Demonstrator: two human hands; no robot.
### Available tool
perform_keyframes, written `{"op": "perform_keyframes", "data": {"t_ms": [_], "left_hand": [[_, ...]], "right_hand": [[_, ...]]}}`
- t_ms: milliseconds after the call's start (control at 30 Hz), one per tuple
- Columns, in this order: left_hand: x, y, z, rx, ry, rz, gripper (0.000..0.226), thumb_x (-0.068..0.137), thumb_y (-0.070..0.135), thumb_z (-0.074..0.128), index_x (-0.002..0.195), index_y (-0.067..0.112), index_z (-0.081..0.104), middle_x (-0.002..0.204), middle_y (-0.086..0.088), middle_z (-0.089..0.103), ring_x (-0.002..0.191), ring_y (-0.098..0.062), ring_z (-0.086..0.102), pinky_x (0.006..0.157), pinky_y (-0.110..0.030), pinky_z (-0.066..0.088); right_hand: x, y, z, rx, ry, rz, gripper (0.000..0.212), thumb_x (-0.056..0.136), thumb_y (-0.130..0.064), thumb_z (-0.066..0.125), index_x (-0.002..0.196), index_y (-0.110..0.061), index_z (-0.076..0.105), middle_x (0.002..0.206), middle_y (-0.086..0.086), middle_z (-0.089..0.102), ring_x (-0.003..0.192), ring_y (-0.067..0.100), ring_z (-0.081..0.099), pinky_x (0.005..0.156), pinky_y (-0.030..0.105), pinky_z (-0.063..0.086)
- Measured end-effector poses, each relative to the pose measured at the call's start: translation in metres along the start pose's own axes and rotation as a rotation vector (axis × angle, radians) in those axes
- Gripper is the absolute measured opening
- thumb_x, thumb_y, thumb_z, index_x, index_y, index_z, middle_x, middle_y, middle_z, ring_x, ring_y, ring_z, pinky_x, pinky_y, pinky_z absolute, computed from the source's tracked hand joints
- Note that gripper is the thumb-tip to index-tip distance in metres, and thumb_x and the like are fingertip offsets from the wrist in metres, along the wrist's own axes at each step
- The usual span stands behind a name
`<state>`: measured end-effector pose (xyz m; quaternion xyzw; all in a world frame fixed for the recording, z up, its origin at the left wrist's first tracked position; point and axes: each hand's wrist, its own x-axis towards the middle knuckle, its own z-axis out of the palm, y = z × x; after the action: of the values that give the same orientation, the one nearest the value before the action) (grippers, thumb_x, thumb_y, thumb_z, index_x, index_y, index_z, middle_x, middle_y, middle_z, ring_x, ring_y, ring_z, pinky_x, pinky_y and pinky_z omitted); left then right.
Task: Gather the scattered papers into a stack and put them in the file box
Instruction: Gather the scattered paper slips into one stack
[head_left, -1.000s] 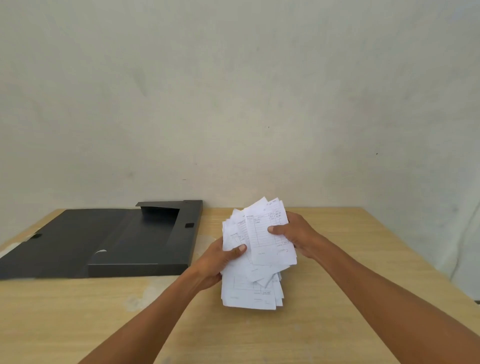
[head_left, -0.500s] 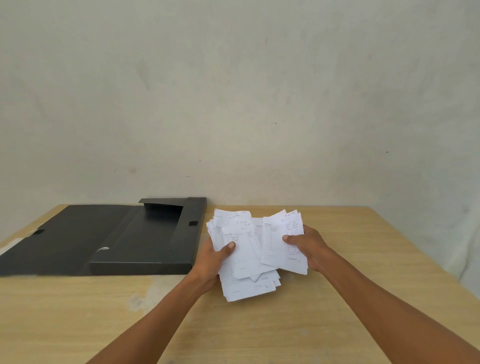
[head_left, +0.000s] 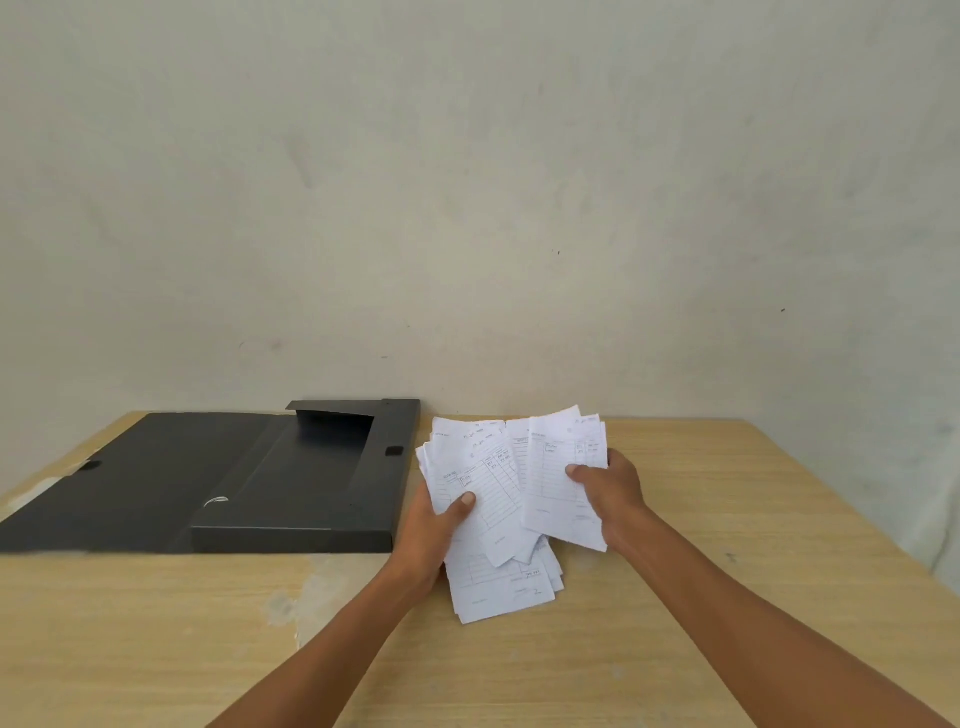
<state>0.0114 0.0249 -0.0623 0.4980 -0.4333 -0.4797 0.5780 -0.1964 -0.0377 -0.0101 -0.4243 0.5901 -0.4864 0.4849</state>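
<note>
A fanned, uneven bundle of white printed papers (head_left: 498, 499) is held just above the wooden table, right of the file box. My left hand (head_left: 434, 530) grips the bundle's left side with the thumb on top. My right hand (head_left: 610, 491) pinches the right-hand sheets, thumb on their face. The sheets stick out at different angles, and the lowest ones hang down toward the tabletop. The black file box (head_left: 311, 483) lies open at the left, its lid (head_left: 119, 478) spread flat further left; its tray is dark and I see no papers in it.
The wooden table (head_left: 727, 597) runs to a pale wall at the back. Its right edge drops off near the frame's right side. A worn pale patch (head_left: 306, 587) marks the tabletop in front of the box.
The bundle has moved away from me and slightly left, closer to the box. It has fanned wider, with my hands spreading apart on its two sides.
</note>
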Motion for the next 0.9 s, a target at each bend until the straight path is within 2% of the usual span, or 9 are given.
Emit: {"op": "perform_keyframes", "data": {"t_ms": [167, 267, 367, 433, 567, 667, 733, 800, 900], "left_hand": [[0.001, 0.004, -0.005, 0.026, -0.001, -0.050, 0.045, 0.099, 0.024, 0.065, 0.140, 0.029, 0.048, 0.130, -0.001, 0.070, 0.112, -0.024, 0.073, 0.094, -0.053, 0.060], [0.003, 0.005, -0.008, 0.028, 0.027, -0.079, 0.043, 0.103, 0.024, 0.060, 0.144, 0.027, 0.047, 0.131, -0.001, 0.068, 0.113, -0.024, 0.071, 0.094, -0.051, 0.060], [0.002, 0.008, -0.012, 0.027, 0.066, -0.107, 0.037, 0.105, 0.020, 0.054, 0.142, 0.025, 0.048, 0.129, -0.001, 0.067, 0.112, -0.025, 0.068, 0.092, -0.046, 0.059], [0.004, 0.009, -0.014, 0.036, 0.083, -0.117, 0.033, 0.106, 0.019, 0.050, 0.139, 0.025, 0.049, 0.130, -0.002, 0.066, 0.112, -0.025, 0.067, 0.096, -0.049, 0.057], [0.004, 0.014, -0.012, 0.074, 0.083, -0.145, 0.034, 0.106, 0.017, 0.042, 0.138, 0.024, 0.051, 0.127, 0.000, 0.067, 0.112, -0.025, 0.067, 0.098, -0.048, 0.056], [0.000, 0.019, -0.005, 0.086, 0.053, -0.158, 0.032, 0.105, 0.016, 0.040, 0.132, 0.026, 0.053, 0.122, 0.000, 0.069, 0.110, -0.024, 0.068, 0.093, -0.044, 0.056], [-0.003, 0.021, -0.001, 0.097, 0.040, -0.158, 0.028, 0.105, 0.019, 0.040, 0.127, 0.024, 0.057, 0.120, -0.003, 0.073, 0.107, -0.026, 0.070, 0.097, -0.048, 0.056], [-0.005, 0.022, 0.000, 0.100, 0.018, -0.149, 0.028, 0.106, 0.024, 0.039, 0.123, 0.023, 0.061, 0.117, -0.004, 0.076, 0.105, -0.026, 0.073, 0.096, -0.047, 0.057], [-0.007, 0.022, -0.002, 0.034, 0.001, -0.167, 0.031, 0.108, 0.028, 0.037, 0.120, 0.021, 0.065, 0.105, 0.003, 0.081, 0.099, -0.022, 0.076, 0.082, -0.038, 0.059]], "right_hand": [[-0.005, -0.015, 0.001, -0.131, 0.018, -0.237, 0.017, 0.091, -0.006, 0.062, 0.108, -0.012, 0.063, 0.100, 0.002, 0.070, 0.086, 0.022, 0.066, 0.071, 0.036, 0.053], [-0.006, -0.032, -0.004, -0.204, 0.117, -0.391, 0.012, 0.092, -0.009, 0.059, 0.104, -0.012, 0.058, 0.091, -0.001, 0.065, 0.078, 0.020, 0.061, 0.061, 0.031, 0.046], [-0.009, -0.056, -0.014, -0.192, 0.172, -0.554, 0.010, 0.093, -0.012, 0.058, 0.102, -0.013, 0.056, 0.091, -0.002, 0.064, 0.075, 0.016, 0.058, 0.060, 0.030, 0.045], [-0.012, -0.077, -0.020, -0.162, 0.108, -0.603, 0.012, 0.093, -0.013, 0.060, 0.104, -0.013, 0.057, 0.092, -0.005, 0.063, 0.078, 0.013, 0.059, 0.063, 0.029, 0.046], [-0.019, -0.106, -0.022, -0.147, -0.181, -0.489, 0.028, 0.090, -0.014, 0.067, 0.117, -0.014, 0.062, 0.107, -0.004, 0.070, 0.093, 0.014, 0.067, 0.081, 0.034, 0.053], [-0.020, -0.096, -0.012, -0.272, -0.270, -0.405, 0.029, 0.089, -0.013, 0.069, 0.118, -0.014, 0.063, 0.111, 0.001, 0.071, 0.098, 0.021, 0.068, 0.087, 0.040, 0.054], [-0.020, -0.079, -0.005, -0.288, -0.323, -0.339, 0.028, 0.089, -0.012, 0.069, 0.117, -0.016, 0.063, 0.113, 0.001, 0.070, 0.101, 0.022, 0.067, 0.089, 0.041, 0.053], [-0.018, -0.061, 0.000, -0.308, -0.317, -0.310, 0.027, 0.090, -0.010, 0.067, 0.116, -0.014, 0.063, 0.113, 0.003, 0.070, 0.099, 0.022, 0.067, 0.083, 0.038, 0.053], [-0.014, -0.033, 0.009, -0.319, -0.217, -0.276, 0.025, 0.090, -0.006, 0.065, 0.113, -0.015, 0.062, 0.114, 0.006, 0.070, 0.099, 0.024, 0.068, 0.084, 0.041, 0.057]]}}
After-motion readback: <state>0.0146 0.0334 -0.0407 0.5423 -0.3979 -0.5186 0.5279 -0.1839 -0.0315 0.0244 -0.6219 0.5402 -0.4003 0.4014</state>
